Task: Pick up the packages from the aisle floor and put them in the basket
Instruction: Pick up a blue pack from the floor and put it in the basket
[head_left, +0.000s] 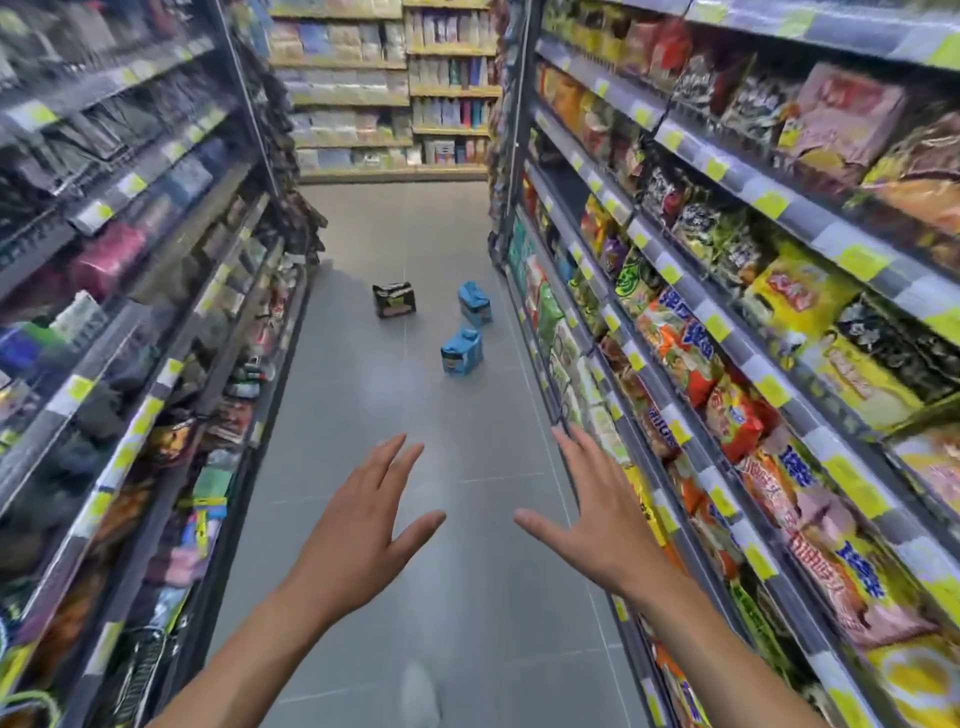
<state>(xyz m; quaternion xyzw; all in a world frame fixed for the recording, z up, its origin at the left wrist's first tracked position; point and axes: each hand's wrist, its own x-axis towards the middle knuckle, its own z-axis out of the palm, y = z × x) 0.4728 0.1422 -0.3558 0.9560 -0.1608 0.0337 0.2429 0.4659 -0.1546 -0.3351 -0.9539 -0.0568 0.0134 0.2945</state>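
On the grey aisle floor (415, 519), well ahead, upright and apart: a dark package (394, 300) to the left, a far blue package (475, 303) level with it to the right, a near blue package (462, 352) closer in. Nearer the camera, above the floor, left hand (358, 525) and right hand (597, 519), both empty, fingers straight and spread, palms down. On either side, stocked shelves (743, 358) of snack bags.
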